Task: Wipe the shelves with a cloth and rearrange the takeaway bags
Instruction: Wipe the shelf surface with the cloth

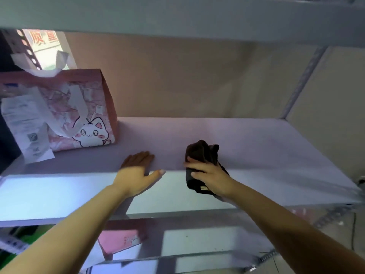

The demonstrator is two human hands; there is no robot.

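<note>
A white shelf [246, 143] runs across the middle of the head view. On its left end stands a pink takeaway bag [85, 115] with a cartoon cat, white handles and a long receipt hanging down its front. My left hand [138, 167] rests flat on the shelf's front edge, fingers straight, thumb over the lip. To its right, my right hand [207, 175] grips a bunched dark cloth [203, 153] at the shelf's front edge.
Another shelf [177, 16] hangs close overhead. A beige wall [187, 80] backs the shelf. A perforated metal upright [302, 82] stands at the right rear. On the lower shelf [207, 240] lies a second pink bag [120, 240].
</note>
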